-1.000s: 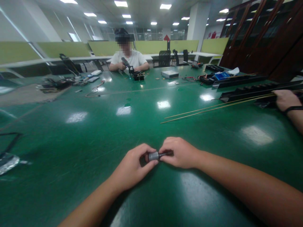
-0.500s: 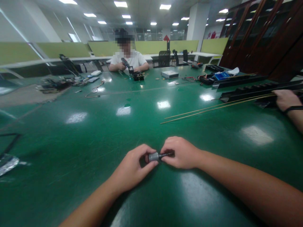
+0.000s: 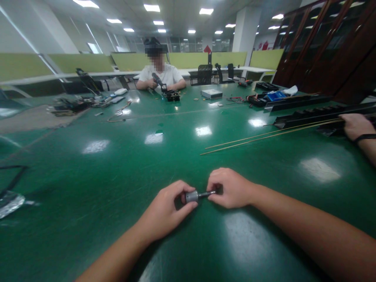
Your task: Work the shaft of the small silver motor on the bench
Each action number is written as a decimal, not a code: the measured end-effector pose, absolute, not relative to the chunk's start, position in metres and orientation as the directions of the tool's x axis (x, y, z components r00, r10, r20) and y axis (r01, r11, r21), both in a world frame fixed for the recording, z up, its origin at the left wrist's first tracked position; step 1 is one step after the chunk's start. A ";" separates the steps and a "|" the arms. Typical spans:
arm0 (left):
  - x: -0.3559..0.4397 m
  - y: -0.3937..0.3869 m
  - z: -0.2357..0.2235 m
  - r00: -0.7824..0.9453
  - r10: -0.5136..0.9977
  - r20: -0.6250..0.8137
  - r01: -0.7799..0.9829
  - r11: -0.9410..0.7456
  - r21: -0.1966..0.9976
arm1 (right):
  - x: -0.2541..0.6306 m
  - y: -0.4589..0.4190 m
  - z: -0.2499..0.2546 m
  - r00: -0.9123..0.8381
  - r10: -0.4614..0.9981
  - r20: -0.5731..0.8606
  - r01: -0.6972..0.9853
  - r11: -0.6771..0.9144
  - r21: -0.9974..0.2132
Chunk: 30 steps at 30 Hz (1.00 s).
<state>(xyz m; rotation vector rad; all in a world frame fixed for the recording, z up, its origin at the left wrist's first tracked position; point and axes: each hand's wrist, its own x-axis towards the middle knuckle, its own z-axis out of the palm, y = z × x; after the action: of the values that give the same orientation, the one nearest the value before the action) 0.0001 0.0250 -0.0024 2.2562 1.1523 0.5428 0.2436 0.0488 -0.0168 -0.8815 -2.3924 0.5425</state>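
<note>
Between the thumb and fingers of my left hand (image 3: 169,207) is a short grey metal cylinder (image 3: 192,196), lying sideways just over the green table. From its right end juts a thin dark shaft (image 3: 203,194) with a shiny tip portion. My right hand (image 3: 230,188) is closed, its thumb and fingertips pinched at the far end of this shaft. The curled fingers partly hide that end. Both forearms reach in from the bottom corners.
Two long thin brass-coloured rods (image 3: 249,138) lie at the right, near another person's hand (image 3: 357,126) and black metal channels (image 3: 311,117). Across the green table (image 3: 123,164) a person in a white shirt holds a dark tool (image 3: 157,79). Left are piled parts (image 3: 73,105).
My right hand has shifted slightly to the right along the shaft, so more of the shaft shows beside the cylinder. My left hand has barely moved.
</note>
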 end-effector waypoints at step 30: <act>0.003 0.025 0.000 0.537 0.839 0.091 0.619 -0.466 0.632 | 0.263 0.068 -0.013 -0.687 0.706 0.170 0.420 0.577 -0.700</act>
<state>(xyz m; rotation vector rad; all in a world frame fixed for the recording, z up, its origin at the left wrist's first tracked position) 0.0030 0.0247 -0.0002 2.2382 1.1771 0.5361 0.2630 0.0676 -0.0128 -0.9053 -2.3762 0.8916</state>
